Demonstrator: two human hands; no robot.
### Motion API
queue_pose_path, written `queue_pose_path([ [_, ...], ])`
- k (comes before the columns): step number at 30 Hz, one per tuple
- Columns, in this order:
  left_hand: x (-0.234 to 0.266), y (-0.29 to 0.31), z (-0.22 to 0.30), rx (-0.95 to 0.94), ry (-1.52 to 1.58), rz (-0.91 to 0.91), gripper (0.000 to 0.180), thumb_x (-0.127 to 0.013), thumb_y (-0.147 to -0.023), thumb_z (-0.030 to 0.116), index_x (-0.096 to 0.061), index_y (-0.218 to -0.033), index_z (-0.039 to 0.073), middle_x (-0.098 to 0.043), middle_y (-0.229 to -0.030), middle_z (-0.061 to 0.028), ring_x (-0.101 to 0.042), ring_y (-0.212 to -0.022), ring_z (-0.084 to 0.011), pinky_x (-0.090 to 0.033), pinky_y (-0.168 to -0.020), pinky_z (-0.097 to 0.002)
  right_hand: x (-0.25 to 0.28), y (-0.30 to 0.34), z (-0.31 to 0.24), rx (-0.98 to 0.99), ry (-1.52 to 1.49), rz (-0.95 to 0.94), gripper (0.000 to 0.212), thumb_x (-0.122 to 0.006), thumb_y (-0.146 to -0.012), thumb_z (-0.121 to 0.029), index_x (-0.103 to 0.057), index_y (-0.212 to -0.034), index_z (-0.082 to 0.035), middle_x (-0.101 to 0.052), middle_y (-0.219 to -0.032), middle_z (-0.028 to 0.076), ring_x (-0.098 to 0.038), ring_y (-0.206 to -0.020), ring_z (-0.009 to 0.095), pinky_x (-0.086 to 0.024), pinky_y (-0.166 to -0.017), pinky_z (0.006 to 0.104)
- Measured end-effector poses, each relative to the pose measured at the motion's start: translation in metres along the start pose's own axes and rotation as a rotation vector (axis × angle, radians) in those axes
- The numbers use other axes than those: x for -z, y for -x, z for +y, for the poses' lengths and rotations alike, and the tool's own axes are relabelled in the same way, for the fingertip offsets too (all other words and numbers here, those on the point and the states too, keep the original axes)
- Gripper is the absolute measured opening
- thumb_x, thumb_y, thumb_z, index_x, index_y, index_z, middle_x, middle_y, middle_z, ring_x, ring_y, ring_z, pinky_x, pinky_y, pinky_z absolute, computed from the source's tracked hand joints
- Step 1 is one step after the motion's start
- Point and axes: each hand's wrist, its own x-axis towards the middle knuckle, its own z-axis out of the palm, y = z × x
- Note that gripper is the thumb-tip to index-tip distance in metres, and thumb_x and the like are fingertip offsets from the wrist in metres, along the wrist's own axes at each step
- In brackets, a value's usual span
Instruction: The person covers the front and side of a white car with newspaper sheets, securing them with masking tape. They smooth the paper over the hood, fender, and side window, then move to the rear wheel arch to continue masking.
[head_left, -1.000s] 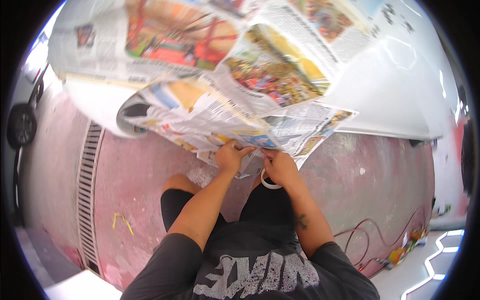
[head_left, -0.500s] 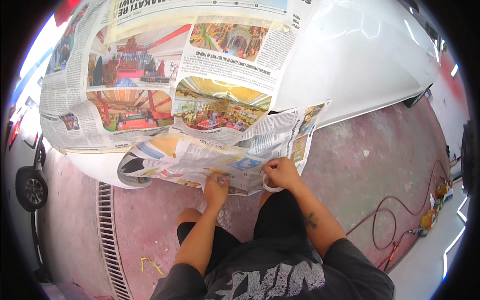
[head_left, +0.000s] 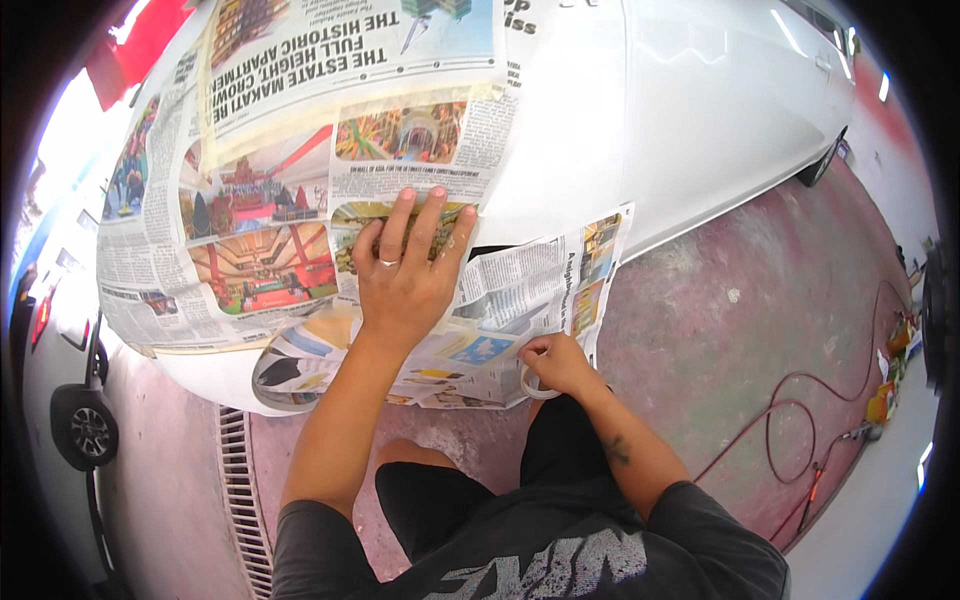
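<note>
My left hand (head_left: 405, 285) lies flat on the upper newspaper sheet (head_left: 275, 200), which covers the corner of a white car (head_left: 575, 130). Its fingers are spread and point away from me. In my right hand (head_left: 562, 364) is a roll of pale masking tape (head_left: 528, 380), hanging below my pinched fingers at the edge of the lower newspaper sheet (head_left: 510, 300). That lower sheet drapes over the wheel area and is wrinkled. A dark gap (head_left: 488, 249) shows between the two sheets. Strips of tape (head_left: 290, 123) run across the upper newspaper.
A floor drain grate (head_left: 238, 480) runs along the left of the reddish concrete floor (head_left: 700, 330). A dark red hose (head_left: 770, 400) curls on the right, near assorted items (head_left: 885, 400) by the wall. Another vehicle's wheel (head_left: 85, 427) stands at far left.
My left hand has moved from the lower sheet's edge up onto the upper newspaper, its fingers now spread flat. My right hand stays near the lower sheet with the tape roll.
</note>
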Motion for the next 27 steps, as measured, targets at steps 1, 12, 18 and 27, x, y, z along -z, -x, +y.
queue_pose_path([
  [1, 0.000, 0.003, 0.001, -0.009, -0.035, -0.085, 0.055, -0.082, -0.095, 0.034, -0.071, -0.150, 0.034, -0.055, -0.168, -0.0071, -0.041, -0.160, -0.0327, -0.025, -0.123, -0.0567, -0.002, 0.001, 0.003, 0.016, 0.007, 0.012, 0.033, -0.073, -0.094, -0.032, -0.086, -0.106, -0.004, -0.082, -0.091, 0.019, -0.081, -0.083, 0.033, -0.062, -0.081, 0.0411],
  [12, 0.017, -0.016, 0.022, 0.077, 0.264, -0.451, 0.077, -0.070, -0.101, 0.064, -0.050, -0.170, 0.037, -0.028, -0.184, -0.0145, -0.011, -0.172, -0.0430, -0.009, -0.131, -0.0727, -0.006, -0.013, 0.026, 0.035, -0.254, -0.001, 0.024, -0.076, -0.096, -0.023, -0.082, -0.092, 0.000, -0.076, -0.081, 0.003, -0.067, -0.068, 0.013, -0.053, -0.064, 0.0323],
  [18, 0.070, 0.061, 0.062, 0.086, 0.567, -0.014, 0.052, -0.070, -0.103, 0.061, -0.072, -0.143, 0.028, -0.056, -0.160, -0.0183, -0.042, -0.157, -0.0468, -0.030, -0.128, -0.0640, 0.024, 0.018, 0.032, -0.144, -0.588, -0.147, 0.030, -0.076, -0.106, -0.031, -0.067, -0.094, -0.006, -0.068, -0.074, 0.001, -0.069, -0.064, 0.013, -0.051, -0.061, 0.0294],
  [27, 0.131, 0.154, 0.133, 0.396, 1.050, -0.437, 0.046, -0.073, -0.104, 0.053, -0.074, -0.135, 0.020, -0.064, -0.146, -0.0165, -0.055, -0.143, -0.0422, -0.045, -0.114, -0.0562, 0.021, 0.113, 0.002, 0.288, -0.138, 0.069, 0.026, -0.073, -0.104, -0.018, -0.072, -0.127, -0.006, -0.073, -0.096, 0.016, -0.073, -0.081, 0.032, -0.057, -0.073, 0.0426],
])
